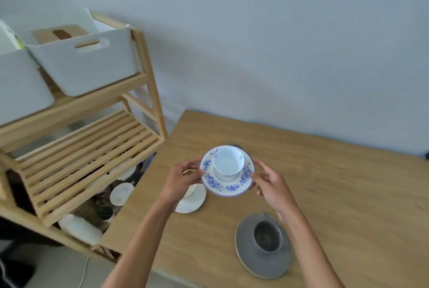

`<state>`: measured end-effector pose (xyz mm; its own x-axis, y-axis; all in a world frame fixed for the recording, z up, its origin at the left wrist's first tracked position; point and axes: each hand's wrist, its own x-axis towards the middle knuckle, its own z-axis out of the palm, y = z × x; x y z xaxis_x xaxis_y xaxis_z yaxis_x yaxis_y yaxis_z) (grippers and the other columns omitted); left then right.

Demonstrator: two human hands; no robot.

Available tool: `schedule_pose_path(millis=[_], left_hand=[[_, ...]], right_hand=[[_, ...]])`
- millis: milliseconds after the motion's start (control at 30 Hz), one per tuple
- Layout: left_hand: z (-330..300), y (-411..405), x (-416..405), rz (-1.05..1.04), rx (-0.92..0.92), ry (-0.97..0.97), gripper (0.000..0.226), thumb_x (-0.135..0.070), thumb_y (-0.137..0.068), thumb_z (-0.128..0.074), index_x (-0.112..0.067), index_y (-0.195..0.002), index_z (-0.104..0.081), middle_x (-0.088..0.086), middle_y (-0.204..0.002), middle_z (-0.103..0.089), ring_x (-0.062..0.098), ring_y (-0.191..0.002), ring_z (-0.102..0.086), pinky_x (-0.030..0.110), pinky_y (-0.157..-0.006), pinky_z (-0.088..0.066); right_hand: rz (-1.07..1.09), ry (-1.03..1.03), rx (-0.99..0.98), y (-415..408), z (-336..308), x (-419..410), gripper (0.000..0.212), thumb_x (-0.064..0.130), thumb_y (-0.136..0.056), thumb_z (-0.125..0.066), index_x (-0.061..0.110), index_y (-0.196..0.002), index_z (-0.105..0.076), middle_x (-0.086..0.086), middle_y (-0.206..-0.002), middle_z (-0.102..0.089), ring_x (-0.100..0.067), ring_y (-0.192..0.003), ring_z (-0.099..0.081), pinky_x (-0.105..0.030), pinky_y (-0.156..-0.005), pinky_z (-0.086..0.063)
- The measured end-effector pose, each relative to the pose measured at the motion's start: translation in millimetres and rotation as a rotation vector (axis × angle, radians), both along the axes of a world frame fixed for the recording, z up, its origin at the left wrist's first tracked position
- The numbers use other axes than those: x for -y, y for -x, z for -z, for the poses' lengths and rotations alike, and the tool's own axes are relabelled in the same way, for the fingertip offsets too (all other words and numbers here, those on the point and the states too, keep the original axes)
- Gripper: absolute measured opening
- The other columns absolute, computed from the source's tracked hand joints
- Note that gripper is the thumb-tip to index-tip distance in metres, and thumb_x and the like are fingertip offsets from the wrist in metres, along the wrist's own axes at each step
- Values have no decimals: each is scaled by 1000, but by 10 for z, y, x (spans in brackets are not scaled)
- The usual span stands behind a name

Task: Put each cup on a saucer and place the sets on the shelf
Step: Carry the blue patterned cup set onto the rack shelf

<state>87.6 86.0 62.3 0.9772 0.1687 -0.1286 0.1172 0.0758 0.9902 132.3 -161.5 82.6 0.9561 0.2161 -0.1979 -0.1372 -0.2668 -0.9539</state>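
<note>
A white cup (pixel 228 162) stands on a blue-flowered saucer (pixel 222 185), held just above the wooden table (pixel 336 185). My left hand (pixel 183 179) pinches the saucer's left rim, and my right hand (pixel 271 186) pinches its right rim. Under my left hand a cream cup and saucer set (pixel 193 201) rests on the table, partly hidden. A grey cup (pixel 267 236) sits on a grey saucer (pixel 264 262) near the front edge, beside my right forearm. The wooden shelf unit (pixel 88 148) stands to the left with a bare slatted middle shelf.
Two white bins (pixel 92 64) fill the top shelf. Below the slats, the lowest level holds cream saucers (pixel 121 193) and other items. A grey wall rises behind the table. A white cable (pixel 83 271) lies on the floor.
</note>
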Motion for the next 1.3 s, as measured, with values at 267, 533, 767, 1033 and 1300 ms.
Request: schedule_pose_path(millis=[267, 533, 767, 1033, 1300], left_hand=[[56, 955, -1055, -208, 10, -30, 32, -8, -89, -70, -17, -119, -70, 25, -109, -66, 34, -97, -69, 30, -79, -58], [93, 1741, -1907, -470, -76, 13, 31, -6, -90, -68, -12, -121, -67, 24, -108, -67, 29, -87, -73, 28, -71, -59], [126, 1904, -2551, -689, -133, -112, 28, -5, -92, -64, -12, -119, -68, 12, -96, -66, 11, -77, -71, 18, -69, -55], [359, 1368, -3029, -865, -242, -153, 25, -12, -94, -64, -19, -118, -65, 3, -97, -69, 15, -85, -72, 16, -63, -55], [829, 637, -3798, -1022, -352, -157, 29, -11, -92, -65, -16, -120, -66, 2, -98, -70, 19, -89, -70, 42, -80, -60]], right_hand=[[-201, -47, -53, 391, 74, -1198, 40, 14, -99, -60, 31, -135, -59, 3, -68, -67, -14, -54, -52, -23, -55, -47], [-360, -85, -83, 713, 217, -2412, 37, 14, -99, -62, 23, -134, -61, -6, -66, -64, -16, -60, -57, -27, -61, -55], [-481, -42, -102, 642, 319, -3373, 30, 14, -99, -61, 28, -125, -64, 0, -64, -68, -15, -60, -59, -29, -62, -55], [-568, 124, -94, -60, 483, -4237, 26, 14, -99, -61, 16, -125, -65, -4, -67, -69, -12, -55, -60, -22, -52, -52], [-678, 227, -53, -796, 880, -5235, 27, 16, -97, -63, 16, -123, -64, -5, -73, -71, -11, -56, -63, -27, -58, -55]])
